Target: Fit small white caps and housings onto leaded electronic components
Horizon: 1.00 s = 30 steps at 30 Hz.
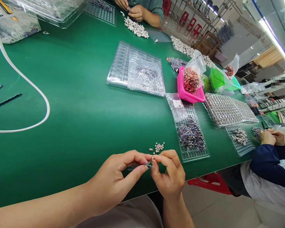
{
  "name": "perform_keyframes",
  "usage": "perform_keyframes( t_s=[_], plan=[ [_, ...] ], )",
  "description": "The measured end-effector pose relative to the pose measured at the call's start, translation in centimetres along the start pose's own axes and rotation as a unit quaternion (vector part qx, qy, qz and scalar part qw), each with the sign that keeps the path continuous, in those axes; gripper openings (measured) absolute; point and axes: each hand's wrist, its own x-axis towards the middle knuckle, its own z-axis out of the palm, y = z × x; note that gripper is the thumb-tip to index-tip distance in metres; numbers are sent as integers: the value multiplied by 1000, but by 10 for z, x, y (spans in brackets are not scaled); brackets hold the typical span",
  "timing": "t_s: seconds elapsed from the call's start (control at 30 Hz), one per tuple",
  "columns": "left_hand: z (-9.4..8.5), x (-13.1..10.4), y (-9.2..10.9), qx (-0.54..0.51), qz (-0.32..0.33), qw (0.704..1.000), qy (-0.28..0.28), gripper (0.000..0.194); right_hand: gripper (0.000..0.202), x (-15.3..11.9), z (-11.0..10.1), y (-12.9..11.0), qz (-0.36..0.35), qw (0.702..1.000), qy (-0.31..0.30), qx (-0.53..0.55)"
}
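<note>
Along the left of the green bench (85, 110), I see a white cable (46, 103) curving round. Near the front edge, the left hand (118, 177) holds a thin bundle of wires (134, 166) between thumb and fingers. Close against its fingertips, a small white piece (153, 157) sits in a narrow pinch of the right hand (171, 174); from my remote seat its shape is too tiny to read. Just beyond lie loose pale rings (159, 147). Farther right, a clear tray (194, 156) carries heaped wired parts (192, 134), with a pink basket (180, 85) behind.
</note>
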Motion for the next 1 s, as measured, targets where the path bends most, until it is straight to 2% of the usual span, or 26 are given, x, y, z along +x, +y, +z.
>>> perform_keyframes(
  t_s=[0.37,0.7,0.9,1.0],
  plan=[
    [-1,1,-1,-14,-25,1000,-5,12,22,0,1,1,1,1000,-1,0],
    [-3,5,5,-99,-96,990,10,15,27,2,2,2,-57,998,-3,-33],
    [-3,4,5,-43,-40,998,6,12,33,2,0,1,-22,999,-18,21],
    [-2,1,4,23,14,1000,1,12,25,3,-1,-1,29,998,-13,60]
  ],
)
